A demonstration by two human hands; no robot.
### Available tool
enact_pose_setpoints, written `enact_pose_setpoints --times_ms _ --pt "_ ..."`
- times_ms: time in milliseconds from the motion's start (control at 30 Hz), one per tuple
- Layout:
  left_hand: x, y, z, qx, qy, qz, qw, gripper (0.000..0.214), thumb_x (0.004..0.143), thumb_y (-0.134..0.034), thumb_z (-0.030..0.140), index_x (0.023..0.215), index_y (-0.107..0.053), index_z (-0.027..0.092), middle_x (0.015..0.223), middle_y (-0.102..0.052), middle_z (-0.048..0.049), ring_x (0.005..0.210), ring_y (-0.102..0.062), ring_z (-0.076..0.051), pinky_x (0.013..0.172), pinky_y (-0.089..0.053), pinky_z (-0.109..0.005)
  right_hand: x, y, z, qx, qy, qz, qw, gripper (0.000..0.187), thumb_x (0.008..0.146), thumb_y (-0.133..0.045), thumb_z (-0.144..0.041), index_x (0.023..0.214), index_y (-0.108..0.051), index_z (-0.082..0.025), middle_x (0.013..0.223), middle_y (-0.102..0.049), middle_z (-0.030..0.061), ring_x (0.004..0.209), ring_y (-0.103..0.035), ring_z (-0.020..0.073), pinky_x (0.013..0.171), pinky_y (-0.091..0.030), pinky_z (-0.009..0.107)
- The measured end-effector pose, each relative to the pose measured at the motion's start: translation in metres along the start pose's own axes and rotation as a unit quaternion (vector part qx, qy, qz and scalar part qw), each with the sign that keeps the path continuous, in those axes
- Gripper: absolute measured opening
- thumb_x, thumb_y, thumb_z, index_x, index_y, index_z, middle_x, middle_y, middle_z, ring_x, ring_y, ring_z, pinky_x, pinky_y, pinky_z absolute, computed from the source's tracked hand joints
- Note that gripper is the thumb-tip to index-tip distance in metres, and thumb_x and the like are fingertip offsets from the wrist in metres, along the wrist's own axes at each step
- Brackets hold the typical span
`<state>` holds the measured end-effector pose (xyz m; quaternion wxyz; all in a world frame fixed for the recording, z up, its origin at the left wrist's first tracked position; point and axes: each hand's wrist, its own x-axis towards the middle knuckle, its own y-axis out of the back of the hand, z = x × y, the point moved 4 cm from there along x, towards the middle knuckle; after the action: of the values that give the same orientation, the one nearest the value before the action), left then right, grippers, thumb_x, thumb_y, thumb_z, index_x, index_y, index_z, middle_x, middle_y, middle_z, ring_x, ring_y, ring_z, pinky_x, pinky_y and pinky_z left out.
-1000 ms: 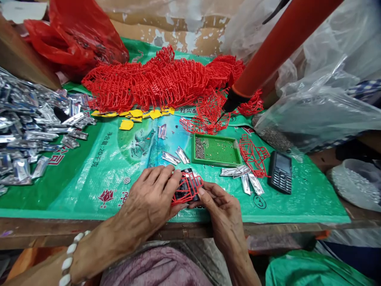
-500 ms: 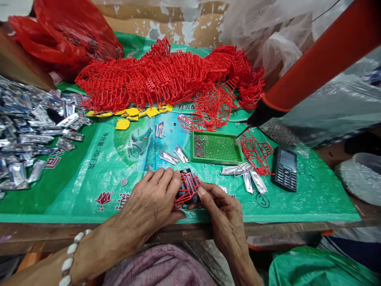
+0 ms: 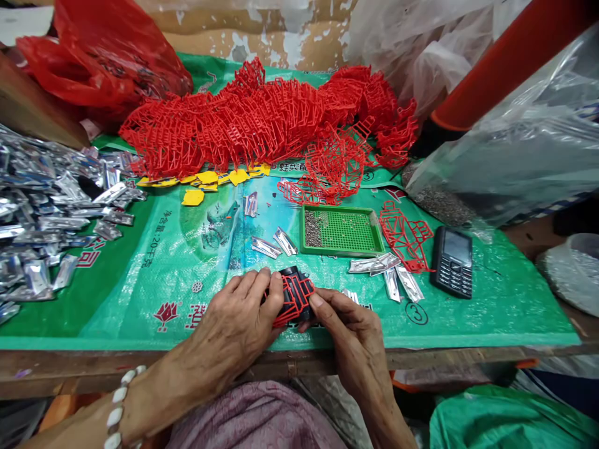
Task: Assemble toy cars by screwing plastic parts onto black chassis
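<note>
Close to the table's front edge, a small toy car [image 3: 294, 294] with a red plastic cage frame over a black body is held between both hands. My left hand [image 3: 243, 308] is closed around its left side, fingers over the top, covering part of it. My right hand [image 3: 349, 324] grips the right end between thumb and fingers; some of those fingertips are hidden beneath. Just beyond the hands stands a shallow green tray [image 3: 344, 252] with small screws, mostly heaped at its left end. Silvery strip parts [image 3: 266, 247] lie left of the tray, and more [image 3: 374, 264] lie in front of it.
Red plastic frames [image 3: 224, 128] form a long pile at the back, with yellow pieces [image 3: 193, 197] before it. A heap of silvery parts [image 3: 32, 218] fills the left. Rightward are a keypad phone [image 3: 453, 262], a loose red frame [image 3: 405, 234] and a hanging orange-red tool [image 3: 496, 68].
The orange-red tool has moved up and back to the right, away from the tray. My left fingers have shifted slightly on the toy car, which has turned a little. Both hands still hold it.
</note>
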<state>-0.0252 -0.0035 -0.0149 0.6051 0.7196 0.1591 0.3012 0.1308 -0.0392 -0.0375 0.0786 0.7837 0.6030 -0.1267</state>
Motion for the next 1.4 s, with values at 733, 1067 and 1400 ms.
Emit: enact_pose_setpoints --times_ms 733,1067,1400 --pt "0.004 0.007 0.001 -0.067 0.025 0.022 0.997 0.038 0.089 -0.053 0.023 0.124 -0.048 0.009 0.115 -0.063 -0.0177 0.096 -0.060 -0.031 0.080 -0.054 -0.043 0.003 -0.005 -0.002 0.083 -0.060 -0.055 0.993 0.032 0.064 -0.087 -0.036 0.083 -0.072 -0.015 0.070 -0.070 0.0014 0.058 -0.058 0.0094 0.056 -0.048 0.019" --pt "0.008 0.008 0.001 -0.068 0.005 -0.023 0.997 0.043 0.087 -0.061 0.021 0.124 -0.045 0.009 0.118 -0.062 -0.0183 0.104 -0.061 -0.033 0.086 -0.053 -0.047 0.006 -0.010 -0.004 0.074 -0.086 -0.014 0.993 0.039 0.054 -0.091 -0.039 0.076 -0.070 -0.014 0.066 -0.067 0.0004 0.054 -0.052 0.0079 0.052 -0.043 0.019" --pt "0.007 0.002 -0.011 -0.220 0.050 0.008 0.974 0.039 0.085 -0.071 0.026 0.112 -0.046 0.015 0.100 -0.061 -0.0084 0.091 -0.060 -0.029 0.075 -0.054 -0.041 0.009 -0.011 -0.005 0.014 -0.087 -0.036 0.995 0.048 0.063 -0.081 -0.058 0.072 -0.065 -0.014 0.063 -0.062 0.0011 0.050 -0.048 0.0086 0.047 -0.041 0.021"
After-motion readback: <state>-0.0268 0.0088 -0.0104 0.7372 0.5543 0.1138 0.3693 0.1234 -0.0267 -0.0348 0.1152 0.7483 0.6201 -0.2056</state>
